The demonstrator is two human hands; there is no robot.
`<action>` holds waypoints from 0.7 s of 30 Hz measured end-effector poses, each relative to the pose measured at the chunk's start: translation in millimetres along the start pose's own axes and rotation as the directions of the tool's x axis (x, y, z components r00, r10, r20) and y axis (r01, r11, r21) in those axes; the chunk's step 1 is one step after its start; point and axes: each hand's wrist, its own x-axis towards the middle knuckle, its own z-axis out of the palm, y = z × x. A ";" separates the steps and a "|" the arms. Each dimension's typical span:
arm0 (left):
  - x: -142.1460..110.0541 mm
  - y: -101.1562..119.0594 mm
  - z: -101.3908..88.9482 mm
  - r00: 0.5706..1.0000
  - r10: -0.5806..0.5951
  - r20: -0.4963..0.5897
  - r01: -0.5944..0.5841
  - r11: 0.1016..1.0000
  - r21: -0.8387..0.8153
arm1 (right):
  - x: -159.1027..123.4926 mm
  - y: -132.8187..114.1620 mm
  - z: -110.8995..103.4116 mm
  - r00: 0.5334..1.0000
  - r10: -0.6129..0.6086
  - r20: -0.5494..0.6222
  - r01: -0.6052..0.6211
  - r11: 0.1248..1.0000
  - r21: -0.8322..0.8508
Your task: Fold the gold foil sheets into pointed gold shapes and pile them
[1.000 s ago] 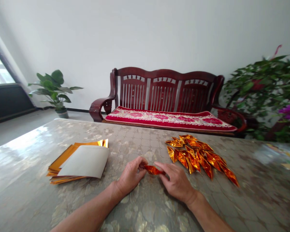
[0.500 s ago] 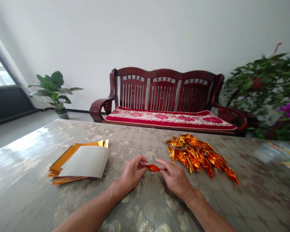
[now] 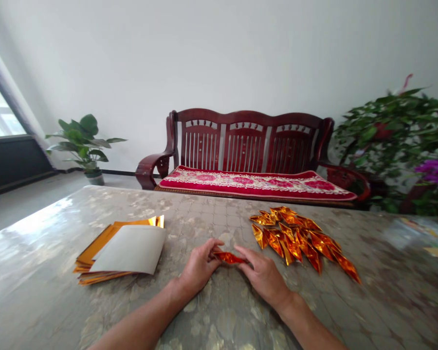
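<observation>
- Just below the centre of the frame, a small folded foil piece [image 3: 229, 257] hangs between two bare hands, shiny orange-red, creased, thick in the middle and narrowing toward its ends.
- The left hand [image 3: 197, 266] has its fingers curled, thumb and fingertips pinched on the piece's left end; the right hand [image 3: 264, 276] pinches the right end, its index finger stretched out above.
- Beneath lies a table [image 3: 190, 209] with a glossy, grey-brown surface patterned in flowers and grid lines.
- Right of centre sits a heap of folded foil pieces [image 3: 295, 236], crinkled, pointed and mirror-bright, near the right hand.
- At left lies a stack of sheets [image 3: 131, 250], orange-gold foil with a matt pale one on top, well apart from the left hand.
- Clear plastic [image 3: 416, 232] lies crumpled at the right edge.
- Across the middle stands a dark red carved wooden bench [image 3: 246, 117] with a red-and-white floral cover [image 3: 259, 182]; a potted plant [image 3: 82, 141] is at left, denser foliage [image 3: 390, 126] at right.
- The held piece's long axis runs left to right, dipping slightly rightward; fingers hide both tips.
</observation>
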 end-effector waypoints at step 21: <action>-11.9 3.6 10.9 0.993 0.047 -0.107 -0.011 0.949 0.315 | 2.5 -15.8 3.8 0.984 -0.161 -0.081 0.148 0.978 -0.147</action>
